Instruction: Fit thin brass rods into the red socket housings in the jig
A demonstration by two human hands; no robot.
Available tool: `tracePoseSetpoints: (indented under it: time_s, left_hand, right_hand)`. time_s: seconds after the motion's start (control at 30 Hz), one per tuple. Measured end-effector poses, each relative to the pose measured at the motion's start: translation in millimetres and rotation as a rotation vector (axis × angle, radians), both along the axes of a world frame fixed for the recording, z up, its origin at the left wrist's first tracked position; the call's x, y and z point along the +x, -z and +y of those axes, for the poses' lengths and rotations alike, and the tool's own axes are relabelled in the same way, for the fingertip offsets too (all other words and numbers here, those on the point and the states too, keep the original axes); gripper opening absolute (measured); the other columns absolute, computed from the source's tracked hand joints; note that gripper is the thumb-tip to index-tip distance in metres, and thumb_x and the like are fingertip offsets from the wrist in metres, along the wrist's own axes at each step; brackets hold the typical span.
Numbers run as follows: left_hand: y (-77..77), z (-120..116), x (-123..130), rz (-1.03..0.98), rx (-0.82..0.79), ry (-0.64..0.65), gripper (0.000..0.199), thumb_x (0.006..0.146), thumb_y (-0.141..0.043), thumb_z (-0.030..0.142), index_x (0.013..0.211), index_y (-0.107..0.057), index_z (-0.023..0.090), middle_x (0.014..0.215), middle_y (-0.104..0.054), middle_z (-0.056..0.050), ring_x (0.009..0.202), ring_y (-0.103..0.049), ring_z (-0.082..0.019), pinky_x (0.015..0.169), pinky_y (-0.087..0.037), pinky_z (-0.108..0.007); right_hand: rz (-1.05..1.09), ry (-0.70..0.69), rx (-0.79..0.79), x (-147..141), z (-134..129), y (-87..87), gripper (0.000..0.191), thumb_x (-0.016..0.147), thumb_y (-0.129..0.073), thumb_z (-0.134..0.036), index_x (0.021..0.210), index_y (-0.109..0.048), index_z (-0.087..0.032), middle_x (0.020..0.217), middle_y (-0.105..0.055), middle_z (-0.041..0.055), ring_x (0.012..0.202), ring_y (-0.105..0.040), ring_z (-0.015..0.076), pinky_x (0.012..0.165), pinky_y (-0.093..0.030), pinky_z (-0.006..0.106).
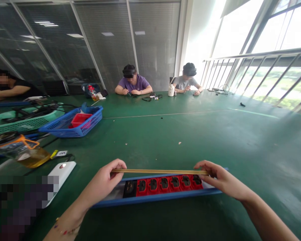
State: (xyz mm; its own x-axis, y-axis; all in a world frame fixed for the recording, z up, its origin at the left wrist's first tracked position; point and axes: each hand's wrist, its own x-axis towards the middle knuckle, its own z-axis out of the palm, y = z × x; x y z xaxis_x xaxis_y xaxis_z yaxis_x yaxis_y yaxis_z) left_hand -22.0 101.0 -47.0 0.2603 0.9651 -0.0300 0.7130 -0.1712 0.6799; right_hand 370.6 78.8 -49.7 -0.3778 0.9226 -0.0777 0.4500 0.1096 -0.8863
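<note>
My left hand (pixel 107 180) pinches one end of a long, thin brass-coloured strip (pixel 163 172) between thumb and fingers. At its other end, my right hand (pixel 217 175) grips it the same way, so the strip is level, just above the far edge of a long blue housing (pixel 163 195). Inside the housing sits a row of several red socket modules (pixel 153 185) with dark centres. A black module (pixel 129 189) is at the left end of that row. Whether the strip is one piece or several side by side I cannot tell.
At left are a blue basket (pixel 65 129) with red trays, a green basket (pixel 22 122) with dark cables, a container of amber liquid (pixel 35 157) and a white device (pixel 65 170). Two people sit across the green table (pixel 203 140), a white bottle (pixel 171 90) between them; another person sits far left.
</note>
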Motion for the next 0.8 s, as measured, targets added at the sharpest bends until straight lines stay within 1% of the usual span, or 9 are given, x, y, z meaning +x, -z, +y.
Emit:
tracePoseSetpoints:
  time_s: [0.07,0.13,0.2,0.27,0.4,0.57,0.67,0.73,0.8]
  left_hand:
    - [2.8,-11,0,-0.053,-0.035,-0.018,0.020,0.078,-0.043,0.033,0.092,-0.049,0.020,0.079,-0.058,0.000,0.074,-0.055,-0.016,0.065,-0.044,-0.024]
    - [5.9,-21,2,-0.099,-0.065,-0.019,0.025,0.078,-0.044,0.036,0.097,-0.049,0.020,0.081,-0.058,-0.001,0.076,-0.056,-0.016,0.066,-0.044,-0.024]
    - [9.6,-27,6,-0.127,-0.065,-0.030,0.028,0.080,-0.041,0.041,0.097,-0.049,0.021,0.080,-0.058,-0.001,0.076,-0.055,-0.016,0.066,-0.044,-0.023]
    - [14.0,-32,12,-0.120,-0.016,-0.074,0.029,0.082,-0.037,0.044,0.092,-0.051,0.021,0.077,-0.058,-0.001,0.074,-0.055,-0.015,0.066,-0.044,-0.023]
    - [22.1,-37,21,-0.062,0.074,-0.164,0.029,0.081,-0.038,0.047,0.084,-0.052,0.022,0.074,-0.060,0.001,0.071,-0.057,-0.015,0.065,-0.044,-0.022]
    - [24.0,-42,24,-0.062,0.089,-0.183,0.028,0.082,-0.038,0.047,0.086,-0.053,0.022,0.074,-0.062,0.001,0.070,-0.058,-0.015,0.062,-0.044,-0.022]
    - [22.2,-44,24,-0.048,0.104,-0.189,0.028,0.082,-0.038,0.046,0.086,-0.054,0.023,0.078,-0.063,0.001,0.072,-0.059,-0.015,0.063,-0.044,-0.022]
    - [20.8,-44,24,-0.045,0.112,-0.183,0.028,0.082,-0.038,0.046,0.084,-0.054,0.022,0.079,-0.064,0.001,0.074,-0.059,-0.016,0.063,-0.044,-0.022]
    - [19.7,-44,25,-0.057,0.118,-0.170,0.029,0.083,-0.038,0.045,0.083,-0.055,0.022,0.079,-0.063,0.001,0.074,-0.059,-0.016,0.064,-0.044,-0.022]
  right_hand:
    - [0.041,0.013,-0.077,-1,-11,-1.2,0.036,0.081,-0.047,-0.046,0.105,-0.048,-0.019,0.075,-0.054,0.0001,0.066,-0.050,0.0134,0.055,-0.040,0.023]
    - [0.052,0.055,-0.099,-3,-16,0.8,0.035,0.082,-0.043,-0.049,0.097,-0.051,-0.019,0.069,-0.052,-0.0012,0.060,-0.048,0.0116,0.051,-0.038,0.022]
    - [0.040,0.116,-0.064,-5,-16,6.2,0.035,0.082,-0.043,-0.050,0.088,-0.053,-0.018,0.065,-0.051,-0.0021,0.057,-0.046,0.0107,0.050,-0.037,0.022]
    - [0.012,0.163,-0.010,-6,-13,12.9,0.034,0.080,-0.045,-0.050,0.083,-0.053,-0.018,0.063,-0.052,-0.0023,0.057,-0.047,0.0113,0.051,-0.037,0.022]
    - [-0.047,0.188,0.087,-6,-11,22.7,0.032,0.078,-0.049,-0.049,0.083,-0.054,-0.018,0.064,-0.056,-0.0018,0.059,-0.051,0.0128,0.051,-0.039,0.024]
    - [-0.118,0.183,0.151,-4,-12,26.4,0.031,0.081,-0.045,-0.048,0.085,-0.055,-0.018,0.070,-0.059,0.0006,0.065,-0.055,0.0154,0.059,-0.044,0.027]
    - [-0.209,0.245,0.259,-6,-13,17.9,0.030,0.080,-0.047,-0.048,0.085,-0.057,-0.019,0.078,-0.060,0.0031,0.074,-0.056,0.0181,0.068,-0.045,0.031]
    - [-0.247,0.328,0.371,-12,-18,3.6,0.030,0.078,-0.050,-0.048,0.084,-0.057,-0.020,0.084,-0.059,0.0046,0.079,-0.054,0.0199,0.073,-0.044,0.033]
    - [-0.178,0.358,0.430,-22,-33,-14.6,0.027,0.080,-0.048,-0.046,0.082,-0.057,-0.021,0.084,-0.059,0.0049,0.080,-0.054,0.0201,0.073,-0.043,0.033]
